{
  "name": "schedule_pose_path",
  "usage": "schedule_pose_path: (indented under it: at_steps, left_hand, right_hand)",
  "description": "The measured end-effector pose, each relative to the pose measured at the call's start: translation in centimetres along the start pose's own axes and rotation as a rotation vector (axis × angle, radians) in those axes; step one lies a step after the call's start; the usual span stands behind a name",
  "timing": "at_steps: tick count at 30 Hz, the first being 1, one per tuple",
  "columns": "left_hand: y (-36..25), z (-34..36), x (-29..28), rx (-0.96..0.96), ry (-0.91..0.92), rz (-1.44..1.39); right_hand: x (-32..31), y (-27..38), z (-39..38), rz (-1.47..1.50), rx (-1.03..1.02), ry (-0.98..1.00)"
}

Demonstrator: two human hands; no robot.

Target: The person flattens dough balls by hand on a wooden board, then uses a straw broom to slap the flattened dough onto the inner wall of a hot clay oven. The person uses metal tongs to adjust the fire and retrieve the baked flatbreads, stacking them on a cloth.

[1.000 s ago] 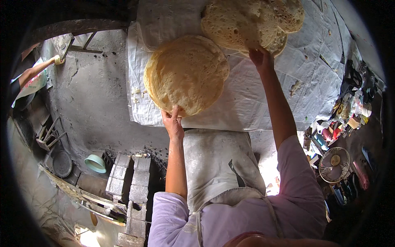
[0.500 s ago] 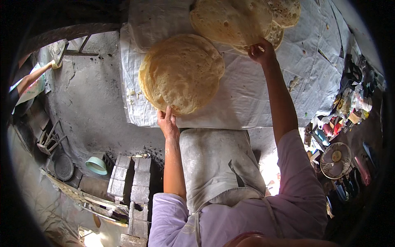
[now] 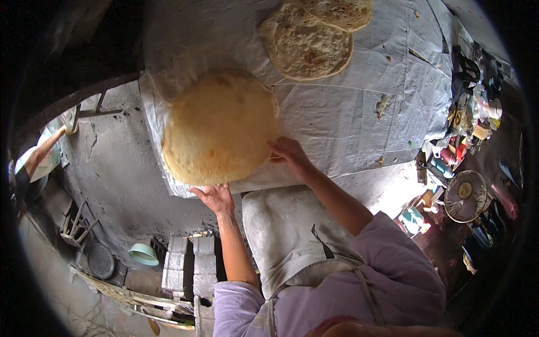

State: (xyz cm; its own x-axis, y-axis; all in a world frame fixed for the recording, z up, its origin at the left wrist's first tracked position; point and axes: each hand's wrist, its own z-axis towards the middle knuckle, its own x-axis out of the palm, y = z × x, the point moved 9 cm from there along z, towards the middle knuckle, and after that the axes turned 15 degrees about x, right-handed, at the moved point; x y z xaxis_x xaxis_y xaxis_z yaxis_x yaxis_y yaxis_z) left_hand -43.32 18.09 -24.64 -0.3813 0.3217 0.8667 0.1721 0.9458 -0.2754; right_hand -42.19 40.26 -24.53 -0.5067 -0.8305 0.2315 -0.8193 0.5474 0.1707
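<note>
plainly, right fingers [image 3: 279, 147] pinch a flatbread [image 3: 219, 129]; left fingers [image 3: 215, 192] spread wide at its near edge.

Rough bread workshop, from where I stand: flatbreads [image 3: 309, 53] on a sheet-covered worktop [image 3: 337, 126], grey blocks [image 3: 176, 262] on bare grey floor [image 3: 126, 168], clutter [image 3: 480, 132] near a fan [image 3: 465, 196].
</note>
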Motion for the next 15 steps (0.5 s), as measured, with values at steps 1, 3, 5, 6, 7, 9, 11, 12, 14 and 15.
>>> schedule_pose_path:
  at_steps: [1,3,5,6,7,9,11,12,14,15]
  left_hand:
    - [-0.8,-0.1,-2.7,0.047,-0.263,0.253]
    - [-2.1,-1.6,-4.9,0.108,-0.574,0.534]
    - [-2.3,-1.6,-4.2,0.08,-0.537,0.859]
    - [-2.4,-1.1,-3.5,0.102,-0.481,0.988]
    - [-1.9,-1.3,-3.6,0.064,-0.535,0.969]
    - [-1.8,-1.2,-3.2,0.071,-0.576,0.951]
    - [-2.5,-1.3,-2.8,0.115,-0.655,0.974]
    - [-2.6,-0.9,-2.2,0.136,-0.61,1.02]
    - [-2.8,-0.3,-1.0,0.191,-0.501,1.115]
    - [-2.9,-0.3,-0.9,0.231,-0.525,1.056]
  right_hand:
    - [-1.7,0.8,0.2,-0.059,-0.06,-0.036]
    - [-6.2,5.6,0.4,-0.198,-0.23,-0.18]
    - [-11.4,9.9,0.8,0.084,-0.278,-0.36]
    - [-11.9,11.9,1.2,0.016,-0.304,-0.363]
    - [-11.7,13.1,1.6,-0.086,-0.331,-0.35]
    - [-10.2,12.6,2.9,-0.147,-0.239,-0.308]
    - [-6.7,10.9,3.6,-0.146,-0.247,-0.178]
    - [-5.2,9.9,3.7,-0.24,-0.257,-0.171]
    - [-2.7,8.2,3.9,-0.314,-0.235,-0.188]
    - [-1.3,7.9,3.8,-0.338,-0.259,-0.165]
